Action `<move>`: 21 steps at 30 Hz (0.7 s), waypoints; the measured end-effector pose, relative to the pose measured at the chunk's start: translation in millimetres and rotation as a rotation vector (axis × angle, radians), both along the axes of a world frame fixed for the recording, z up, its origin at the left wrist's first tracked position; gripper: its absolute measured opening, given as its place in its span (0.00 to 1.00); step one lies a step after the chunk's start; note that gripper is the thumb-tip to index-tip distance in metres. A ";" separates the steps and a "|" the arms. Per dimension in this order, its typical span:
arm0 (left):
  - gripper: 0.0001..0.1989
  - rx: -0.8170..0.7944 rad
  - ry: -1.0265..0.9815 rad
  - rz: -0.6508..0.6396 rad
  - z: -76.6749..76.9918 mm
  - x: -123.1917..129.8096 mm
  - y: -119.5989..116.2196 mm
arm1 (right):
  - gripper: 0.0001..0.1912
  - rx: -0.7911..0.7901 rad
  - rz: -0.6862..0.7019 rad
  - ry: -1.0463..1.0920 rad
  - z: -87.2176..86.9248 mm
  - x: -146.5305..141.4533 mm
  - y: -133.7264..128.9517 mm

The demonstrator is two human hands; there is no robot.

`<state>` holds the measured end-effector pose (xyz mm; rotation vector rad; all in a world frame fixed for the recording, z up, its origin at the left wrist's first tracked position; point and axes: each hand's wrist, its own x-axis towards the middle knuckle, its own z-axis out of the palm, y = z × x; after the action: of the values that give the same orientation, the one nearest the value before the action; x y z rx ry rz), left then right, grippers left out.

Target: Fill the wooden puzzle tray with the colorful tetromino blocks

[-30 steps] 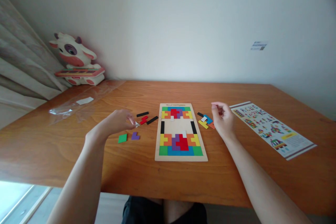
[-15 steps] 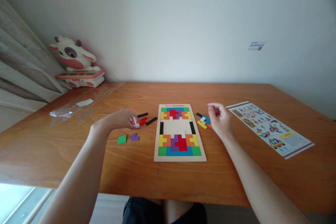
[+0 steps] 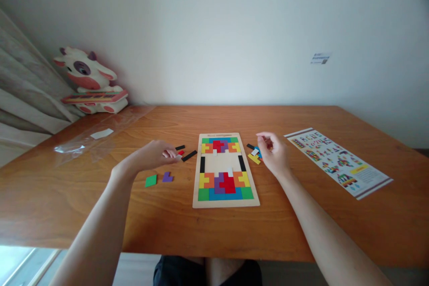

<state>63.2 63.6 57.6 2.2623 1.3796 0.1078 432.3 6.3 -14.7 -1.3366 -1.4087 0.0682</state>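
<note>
Left hand: left of board, pinching white piece, better kept level
Right hand: right of board, curled (cannot tell grip)

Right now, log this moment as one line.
left hand: fingertips at small white flat piece, grip unclear | right hand: curled near loose flat yellow piece | pale rectangular wooden board: between hands, partly filled

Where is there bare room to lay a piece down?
Free: the table from behind the puzzle board to the wall; between board and near edge; the board's middle, between its black bars. Crowded: beside the left hand and right hand, among loose pieces.
</note>
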 end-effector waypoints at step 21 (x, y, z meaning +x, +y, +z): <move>0.11 0.338 -0.703 -0.137 -56.8 112.2 -33.6 | 0.08 -0.126 0.484 -0.004 0.0 -57.6 -15.7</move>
<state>175.4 30.0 0.8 2.2283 0.8683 1.0459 374.7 -9.5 -14.7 -1.0674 -1.7284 0.4813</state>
